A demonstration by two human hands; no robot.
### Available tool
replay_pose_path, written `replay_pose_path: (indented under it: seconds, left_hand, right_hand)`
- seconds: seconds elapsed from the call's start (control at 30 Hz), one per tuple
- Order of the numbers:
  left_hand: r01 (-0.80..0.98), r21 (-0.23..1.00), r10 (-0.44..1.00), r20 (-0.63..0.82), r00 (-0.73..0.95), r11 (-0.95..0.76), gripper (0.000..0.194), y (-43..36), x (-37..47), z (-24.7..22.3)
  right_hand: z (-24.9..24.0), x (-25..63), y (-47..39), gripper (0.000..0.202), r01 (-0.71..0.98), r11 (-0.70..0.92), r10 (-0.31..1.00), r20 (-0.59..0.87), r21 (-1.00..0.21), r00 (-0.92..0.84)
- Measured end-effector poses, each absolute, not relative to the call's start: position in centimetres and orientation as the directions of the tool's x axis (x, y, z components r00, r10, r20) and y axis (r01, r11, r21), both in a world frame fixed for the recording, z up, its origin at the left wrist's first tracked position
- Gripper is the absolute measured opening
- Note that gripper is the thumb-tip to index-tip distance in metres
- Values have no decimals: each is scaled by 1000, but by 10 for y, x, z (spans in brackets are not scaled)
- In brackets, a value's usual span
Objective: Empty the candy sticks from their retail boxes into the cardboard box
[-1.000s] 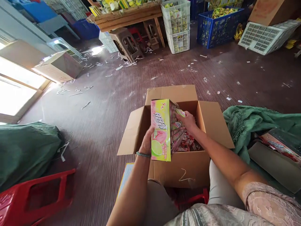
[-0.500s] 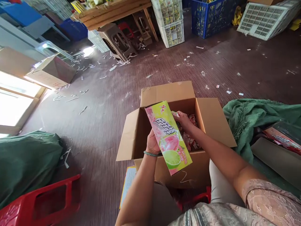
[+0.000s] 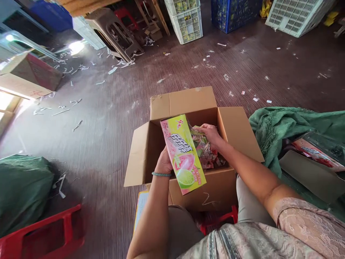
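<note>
Left hand [image 3: 165, 162] gripped the yellow-green-and-pink rectangular printed box [image 3: 185, 154] tilted over the open brown cardboard carton [image 3: 225, 189], probably to bring its side within reach of the right hand [image 3: 212, 135], which pinched crinkled clear-plastic packaging [image 3: 204, 150] alongside; carton flaps [image 3: 239, 138] splayed outward, presumably for access

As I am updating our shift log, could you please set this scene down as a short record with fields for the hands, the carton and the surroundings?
Left hand: holds a yellow-green and pink printed box, tilted, over the carton
Right hand: at clear wrapping beside the box; exact grip unclear
Carton: open, flaps splayed; small red-and-white packets inside
Right of carton: green cloth
Lower left: red stool
Beyond carton: stacked white crates, blue crate
</note>
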State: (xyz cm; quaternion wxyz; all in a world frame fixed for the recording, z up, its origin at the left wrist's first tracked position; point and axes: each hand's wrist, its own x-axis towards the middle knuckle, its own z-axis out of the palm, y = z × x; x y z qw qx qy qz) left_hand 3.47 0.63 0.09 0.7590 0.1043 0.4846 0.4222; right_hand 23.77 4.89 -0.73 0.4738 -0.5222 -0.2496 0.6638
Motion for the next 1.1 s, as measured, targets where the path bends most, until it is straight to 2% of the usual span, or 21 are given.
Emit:
replay_pose_path:
  seconds: [0.17, 0.27, 0.37, 0.47, 0.6, 0.7, 0.87, 0.93, 1.03, 1.1]
  left_hand:
    - [-528, 560, 683, -728, 53, 638, 22, 11, 23, -20]
    - [-551, 567, 695, -719, 33, 612, 32, 14, 8, -30]
    - [-621, 586, 709, -702, -69, 520, 42, 15, -5, -34]
    - [-666, 590, 734, -673, -93, 457, 48, 13, -8, -30]
    - [-655, 542, 770, -631, 97, 527, 53, 7, -6, -15]
    - [-646, 555, 787, -605, 119, 524, 54, 6, -7, -6]
    - [-636, 567, 742, -670, 14, 524, 47, 9, -5, 3]
    - [-626, 625, 756, -649, -84, 466, 42, 8, -3, 8]
    - [-599, 722, 770, -583, -259, 345, 40, 4, 1, 17]
    - [-601, 732, 764, -575, -293, 321, 42, 1, 4, 20]
  right_hand:
    - [-22, 245, 51, 49, -262, -401, 872, -454, -878, 184]
    - [-33, 256, 59, 44, -272, -392, 816, -468, -879, 338]
    - [-42, 263, 67, 42, -327, -348, 761, -468, -879, 449]
    - [-47, 257, 69, 40, -453, -408, 751, -573, -793, 327]
    - [-52, 239, 66, 36, -532, -547, 690, -708, -646, 151]
    - [-58, 231, 66, 33, -537, -597, 647, -754, -596, 117]
    - [-62, 227, 62, 34, -534, -640, 612, -787, -552, 79]
    - [-57, 226, 59, 32, -534, -642, 622, -781, -550, 56]
    - [-44, 227, 56, 28, -500, -629, 684, -730, -595, 8]
    - [-33, 230, 52, 27, -459, -622, 719, -695, -634, -15]
